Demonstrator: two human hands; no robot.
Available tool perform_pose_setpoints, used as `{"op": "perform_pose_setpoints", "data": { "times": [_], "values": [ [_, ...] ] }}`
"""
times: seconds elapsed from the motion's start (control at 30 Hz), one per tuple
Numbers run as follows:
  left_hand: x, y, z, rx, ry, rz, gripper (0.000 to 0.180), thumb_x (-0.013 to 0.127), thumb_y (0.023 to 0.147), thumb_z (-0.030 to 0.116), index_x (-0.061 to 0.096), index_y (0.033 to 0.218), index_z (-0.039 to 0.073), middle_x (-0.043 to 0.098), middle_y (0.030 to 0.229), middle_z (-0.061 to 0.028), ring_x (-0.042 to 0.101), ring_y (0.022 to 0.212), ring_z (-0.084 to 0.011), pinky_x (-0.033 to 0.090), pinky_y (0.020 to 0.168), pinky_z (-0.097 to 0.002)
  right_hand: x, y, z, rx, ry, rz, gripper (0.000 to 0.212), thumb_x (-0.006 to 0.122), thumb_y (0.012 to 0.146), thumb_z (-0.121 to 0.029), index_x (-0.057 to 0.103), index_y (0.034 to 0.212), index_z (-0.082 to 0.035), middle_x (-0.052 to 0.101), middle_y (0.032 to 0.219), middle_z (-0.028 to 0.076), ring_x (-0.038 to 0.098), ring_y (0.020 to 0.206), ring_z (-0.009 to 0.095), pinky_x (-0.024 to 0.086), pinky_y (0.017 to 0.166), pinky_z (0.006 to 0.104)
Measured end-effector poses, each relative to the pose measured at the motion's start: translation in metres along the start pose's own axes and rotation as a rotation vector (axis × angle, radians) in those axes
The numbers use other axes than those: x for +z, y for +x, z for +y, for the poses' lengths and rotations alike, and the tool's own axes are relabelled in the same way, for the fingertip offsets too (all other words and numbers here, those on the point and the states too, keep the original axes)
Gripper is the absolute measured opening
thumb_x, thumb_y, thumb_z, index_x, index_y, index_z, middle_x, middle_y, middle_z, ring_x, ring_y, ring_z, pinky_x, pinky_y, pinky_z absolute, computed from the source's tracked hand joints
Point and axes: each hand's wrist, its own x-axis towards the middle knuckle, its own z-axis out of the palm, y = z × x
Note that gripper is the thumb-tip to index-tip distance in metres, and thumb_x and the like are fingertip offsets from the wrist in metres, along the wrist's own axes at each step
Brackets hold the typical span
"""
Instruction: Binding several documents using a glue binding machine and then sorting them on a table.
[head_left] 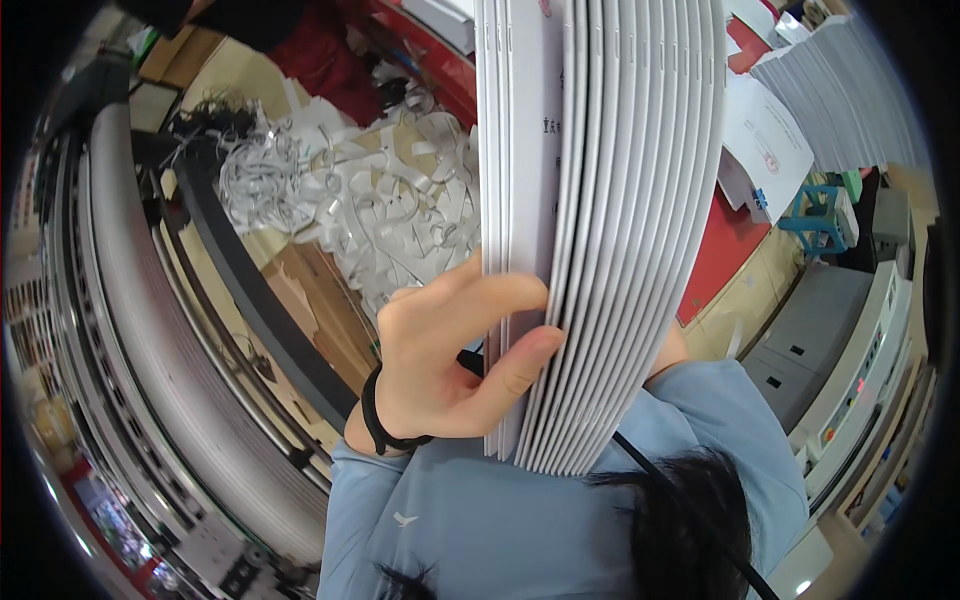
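A thick stack of white bound booklets stands on edge right in front of me, spines toward my chest. My left hand grips its near left side, thumb and forefinger parting the leftmost booklets from the others. A black band circles that wrist. My right hand is hidden behind the stack; only the right forearm in a light blue sleeve shows, reaching to the stack's right side.
A heap of white paper trimmings lies on cardboard at the left centre. A large grey machine curves along the left. More white booklet stacks sit on a red surface at the upper right. Grey cabinets stand at the right.
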Motion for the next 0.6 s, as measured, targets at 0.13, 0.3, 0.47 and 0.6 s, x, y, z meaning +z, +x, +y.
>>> {"op": "perform_pose_setpoints", "data": {
  "times": [0.13,0.3,0.47,0.6],
  "values": [
    [0.011,0.048,-0.028,-0.037,-0.173,0.261,0.015,0.062,0.072,0.0,0.065,0.087,0.004,0.059,0.071,-0.01,0.056,0.05,-0.0193,0.043,0.046,-0.0245,0.006,0.039,-0.026,-0.098,-0.023,0.013,0.058,0.069,0.08,-0.036,0.052,0.122,0.0,0.059,0.118,0.013,0.059,0.107,0.025,0.046,0.095,0.0396],
    [-0.012,0.122,-0.064,0.025,-0.12,-0.237,0.017,0.068,0.068,0.004,0.064,0.084,0.005,0.058,0.073,-0.0103,0.056,0.051,-0.0219,0.043,0.046,-0.027,0.004,0.065,-0.047,-0.253,-0.003,0.062,0.058,0.068,0.081,-0.036,0.051,0.123,0.0,0.059,0.119,0.013,0.058,0.108,0.025,0.046,0.095,0.0399],
    [-0.018,0.192,-0.102,0.097,-0.215,-0.402,0.021,0.075,0.065,0.011,0.065,0.082,0.005,0.059,0.076,-0.0107,0.056,0.052,-0.0227,0.044,0.045,-0.0284,0.009,0.092,-0.059,-0.431,0.018,0.116,0.058,0.067,0.082,-0.035,0.05,0.124,0.0,0.058,0.12,0.014,0.058,0.108,0.025,0.046,0.095,0.0401],
    [-0.031,0.243,-0.13,0.133,-0.244,-0.559,0.022,0.077,0.063,0.01,0.064,0.081,0.005,0.06,0.079,-0.0114,0.057,0.053,-0.0224,0.044,0.045,-0.0279,0.017,0.111,-0.054,-0.588,0.043,0.168,0.057,0.066,0.082,-0.035,0.05,0.124,0.001,0.058,0.12,0.014,0.057,0.109,0.026,0.046,0.095,0.0404]
  ]
}}
